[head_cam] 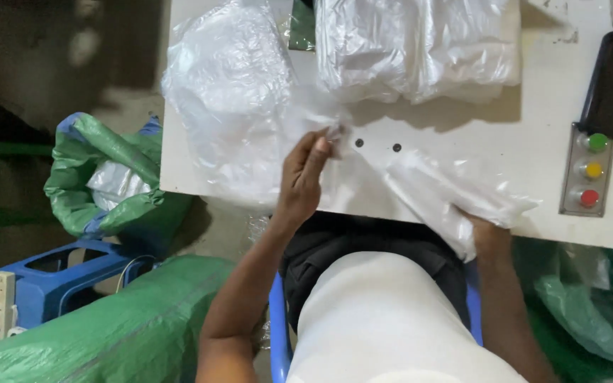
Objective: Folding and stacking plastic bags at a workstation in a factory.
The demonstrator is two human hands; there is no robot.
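Fingers (pixel 318 145) of my left hand (pixel 301 181) pinch a corner of the clear bag (pixel 420 188), right by two dark holes (pixel 377 145) in the white table (pixel 505 135). Bag stretches down-right to my right hand (pixel 489 237), clenched on its bunched end at the table's edge. More bags (pixel 420 46) are stacked beyond; button panel (pixel 588 170) sits far right.

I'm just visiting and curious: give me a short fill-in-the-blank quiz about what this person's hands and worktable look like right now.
1. The left hand pinches a clear ____ bag on the white table.
2. The right hand holds the bag at the table's ____ edge.
3. On the button panel, the yellow button sits between green and ____.

Missing words: plastic; near; red
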